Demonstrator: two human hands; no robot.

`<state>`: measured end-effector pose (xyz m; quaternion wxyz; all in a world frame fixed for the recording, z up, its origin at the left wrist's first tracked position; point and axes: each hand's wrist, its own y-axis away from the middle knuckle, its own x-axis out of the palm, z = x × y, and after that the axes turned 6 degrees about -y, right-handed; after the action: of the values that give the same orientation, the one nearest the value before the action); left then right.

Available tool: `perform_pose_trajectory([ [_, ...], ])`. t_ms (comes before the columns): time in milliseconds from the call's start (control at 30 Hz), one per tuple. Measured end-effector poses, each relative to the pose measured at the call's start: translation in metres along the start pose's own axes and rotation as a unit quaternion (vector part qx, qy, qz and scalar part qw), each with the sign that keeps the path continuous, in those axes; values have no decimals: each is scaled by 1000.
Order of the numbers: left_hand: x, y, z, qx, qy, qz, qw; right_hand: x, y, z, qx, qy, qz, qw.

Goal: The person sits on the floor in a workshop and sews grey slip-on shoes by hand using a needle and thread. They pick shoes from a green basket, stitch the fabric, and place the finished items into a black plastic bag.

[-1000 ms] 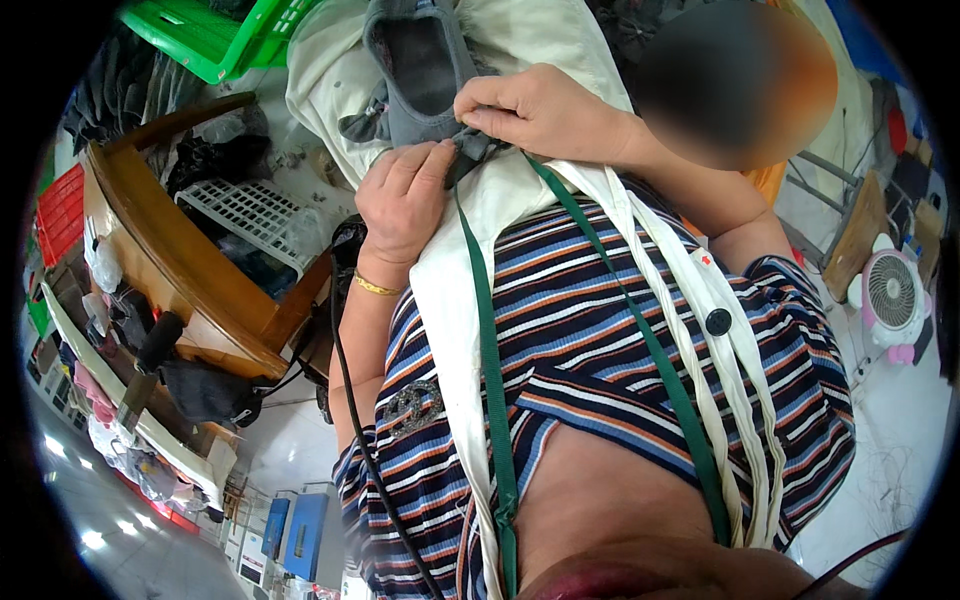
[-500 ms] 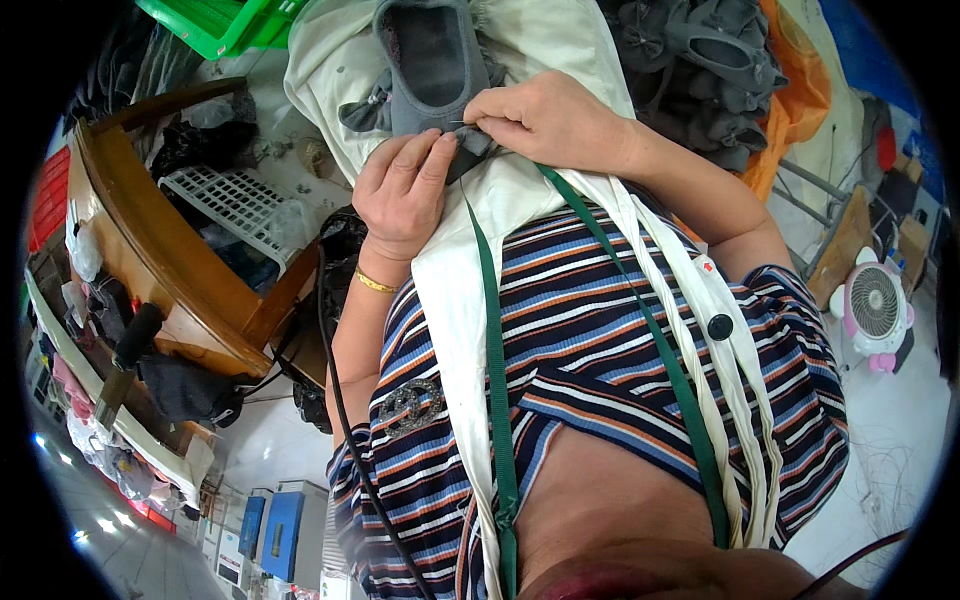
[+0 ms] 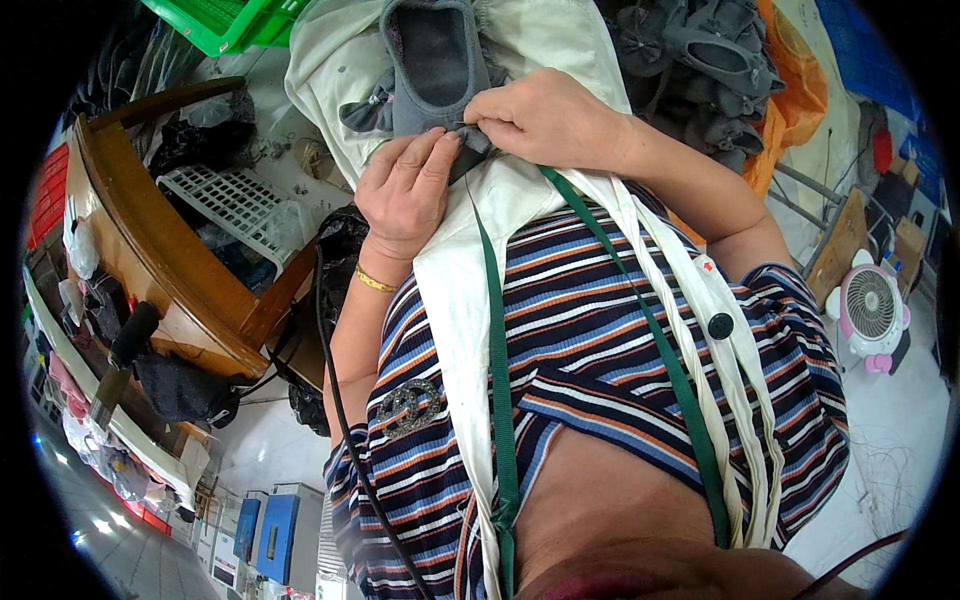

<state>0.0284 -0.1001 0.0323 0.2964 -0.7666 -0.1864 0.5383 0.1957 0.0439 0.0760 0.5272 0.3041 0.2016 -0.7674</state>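
Observation:
A dark grey fabric slipper (image 3: pixel 436 100) lies on my lap, its opening facing up. My left hand (image 3: pixel 408 195) is closed, pinching a small grey fabric bow (image 3: pixel 471 147) against the slipper's near end. Beside it, my right hand (image 3: pixel 550 120) is closed in a pinch, its fingertips touching the same spot. A thin, needle-like sliver shows faintly at those fingertips; its far part is hidden. Another grey bow (image 3: pixel 368 112) sticks out left of the slipper. Under everything spreads a white apron (image 3: pixel 330 60).
A heap of grey slippers (image 3: pixel 715 60) lies at the right on an orange cloth (image 3: pixel 800 75). At the left stand a curved wooden piece of furniture (image 3: pixel 165 260), a white plastic basket (image 3: pixel 235 205) and a green crate (image 3: pixel 215 25). A small fan (image 3: pixel 870 305) is at far right.
Both hands stay almost in place at the bow. The thin sliver at my right fingertips shows less than before. The view has shifted slightly.

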Motion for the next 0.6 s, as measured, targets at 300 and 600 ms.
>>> perform_pose_trajectory([
  [300,2,2,0,-14,12,-6,1000,6,-2,-9,33,-107,15,994],
  [600,4,3,-1,-20,29,-2,999,16,-2,-12,47,-116,-3,992],
])
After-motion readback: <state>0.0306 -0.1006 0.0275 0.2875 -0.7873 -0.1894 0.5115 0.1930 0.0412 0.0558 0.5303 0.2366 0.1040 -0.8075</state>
